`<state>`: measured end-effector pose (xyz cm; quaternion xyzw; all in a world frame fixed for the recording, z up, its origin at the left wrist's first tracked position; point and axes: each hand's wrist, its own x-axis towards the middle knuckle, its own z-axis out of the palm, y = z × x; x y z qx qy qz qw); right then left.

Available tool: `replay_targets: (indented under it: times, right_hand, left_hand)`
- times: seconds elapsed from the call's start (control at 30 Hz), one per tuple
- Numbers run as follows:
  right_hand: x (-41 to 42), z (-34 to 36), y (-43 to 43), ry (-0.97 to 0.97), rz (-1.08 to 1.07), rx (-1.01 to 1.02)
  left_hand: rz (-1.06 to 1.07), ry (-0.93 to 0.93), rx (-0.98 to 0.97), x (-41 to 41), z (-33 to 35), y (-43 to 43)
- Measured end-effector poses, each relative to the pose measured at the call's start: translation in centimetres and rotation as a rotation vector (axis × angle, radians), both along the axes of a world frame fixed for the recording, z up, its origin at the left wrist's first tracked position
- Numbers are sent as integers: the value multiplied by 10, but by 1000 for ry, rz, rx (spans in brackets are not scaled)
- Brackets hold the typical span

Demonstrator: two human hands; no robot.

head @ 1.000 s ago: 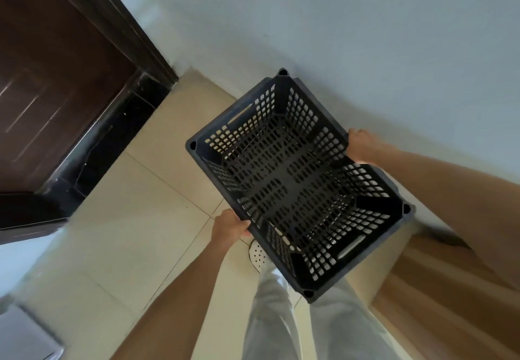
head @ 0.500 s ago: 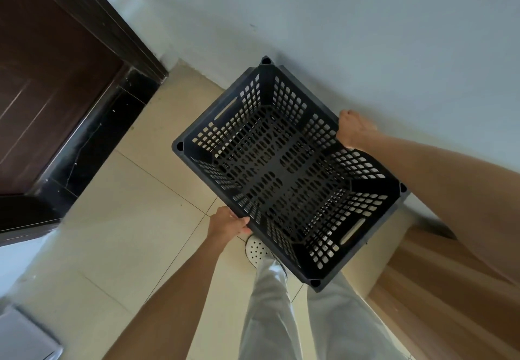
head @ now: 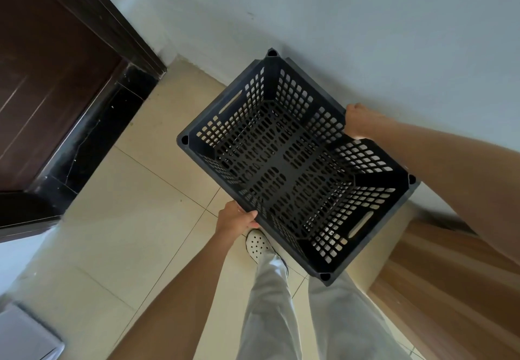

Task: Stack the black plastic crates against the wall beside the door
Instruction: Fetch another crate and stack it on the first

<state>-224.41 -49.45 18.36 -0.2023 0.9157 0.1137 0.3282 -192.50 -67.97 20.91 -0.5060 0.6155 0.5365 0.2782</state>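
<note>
I hold a black perforated plastic crate (head: 295,162) above the floor, open side up and empty, close to the pale wall (head: 337,21). My left hand (head: 235,218) grips its near long rim. My right hand (head: 358,121) grips the far long rim on the wall side. A second dark rim edge shows just past the crate's far corner; whether it is another crate below, I cannot tell. The dark wooden door (head: 42,78) stands to the left.
Beige floor tiles (head: 126,233) lie below. A black marble threshold (head: 92,134) borders the door frame. Wooden furniture (head: 450,289) sits at the right. My legs in pale trousers and a white perforated shoe (head: 257,244) are under the crate. A grey object (head: 25,334) fills the bottom-left corner.
The crate has moved away from me toward the wall and the door corner, both hands holding on throughout.
</note>
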Motion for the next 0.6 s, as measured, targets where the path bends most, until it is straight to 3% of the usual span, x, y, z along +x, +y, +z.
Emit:
replay_targets:
  times: [0.3, 0.4, 0.5, 0.6]
  right_hand:
    - [10, -5, 12, 33, -38, -234]
    - [28, 6, 23, 24, -53, -302]
    - [62, 16, 47, 113, -90, -407]
    - [103, 18, 81, 158, -55, -459]
  left_hand:
    - [-112, -74, 80, 4, -4, 14]
    - [-476, -125, -60, 3, 1, 8]
    - [-1033, -118, -441, -9, 12, -1]
    - [-1216, 16, -567, -32, 20, 7]
